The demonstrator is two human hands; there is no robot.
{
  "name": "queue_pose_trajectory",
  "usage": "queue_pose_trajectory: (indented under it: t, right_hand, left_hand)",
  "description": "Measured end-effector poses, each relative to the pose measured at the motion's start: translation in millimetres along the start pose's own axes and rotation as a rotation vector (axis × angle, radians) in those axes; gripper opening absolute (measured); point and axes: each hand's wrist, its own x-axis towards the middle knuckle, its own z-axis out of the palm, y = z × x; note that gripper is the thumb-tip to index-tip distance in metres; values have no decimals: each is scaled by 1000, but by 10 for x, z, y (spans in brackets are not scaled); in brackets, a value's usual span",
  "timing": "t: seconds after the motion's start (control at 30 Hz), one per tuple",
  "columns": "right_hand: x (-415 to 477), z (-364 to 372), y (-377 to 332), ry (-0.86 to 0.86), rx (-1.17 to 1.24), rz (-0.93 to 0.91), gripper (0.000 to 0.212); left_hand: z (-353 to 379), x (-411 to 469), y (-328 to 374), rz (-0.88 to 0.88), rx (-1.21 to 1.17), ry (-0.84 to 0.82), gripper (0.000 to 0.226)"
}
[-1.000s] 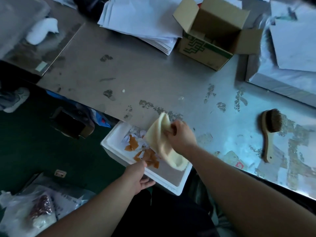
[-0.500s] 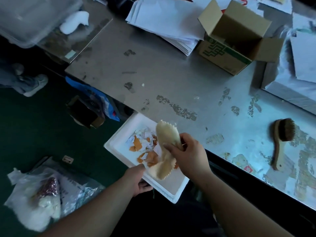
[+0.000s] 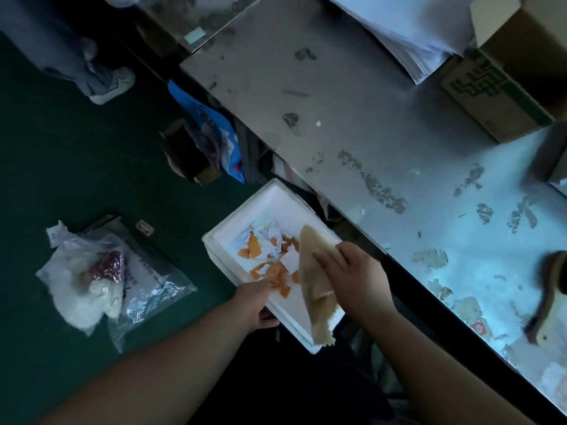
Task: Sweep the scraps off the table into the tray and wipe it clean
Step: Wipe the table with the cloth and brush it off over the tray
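A white foam tray (image 3: 270,199) hangs just off the near edge of the worn grey table (image 3: 352,118). My left hand (image 3: 254,302) grips the tray's near rim. Orange and white paper scraps (image 3: 268,256) lie heaped inside the tray. My right hand (image 3: 352,277) is shut on a folded yellowish cloth (image 3: 313,277), which droops over the tray's right half and past its near corner. A small white scrap (image 3: 318,123) sits on the table top farther back.
A wooden brush (image 3: 552,302) lies on the table at the right edge. A cardboard box (image 3: 503,87) and stacked white sheets (image 3: 411,29) stand at the back. On the green floor lie plastic bags (image 3: 101,277), a blue bag (image 3: 214,130), and someone's shoe (image 3: 112,84).
The tray has come away from the table edge, toward me. My right hand with the cloth has left the table and now hangs over the tray. The view has swung left.
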Motion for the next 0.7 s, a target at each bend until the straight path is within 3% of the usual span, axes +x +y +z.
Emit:
queue_pose_trajectory:
  t: [0.1, 0.2, 0.37, 0.6, 0.7]
  right_hand:
    - [99, 136, -13, -89, -24, 114, 43]
    - [189, 311, 16, -230, -148, 71, 31]
    - [335, 577, 163, -296, -202, 42, 22]
    - [655, 828, 400, -319, -282, -4, 23]
    - [785, 865, 446, -339, -340, -8, 22]
  left_hand:
    - [-32, 125, 12, -20, 8, 32, 23]
    - [-69, 263, 22, -44, 25, 57, 28]
    - [-82, 508, 42, -73, -10, 94, 24]
    - [-64, 731, 291, -143, 142, -6, 73]
    - [-66, 750, 300, -83, 155, -34, 69]
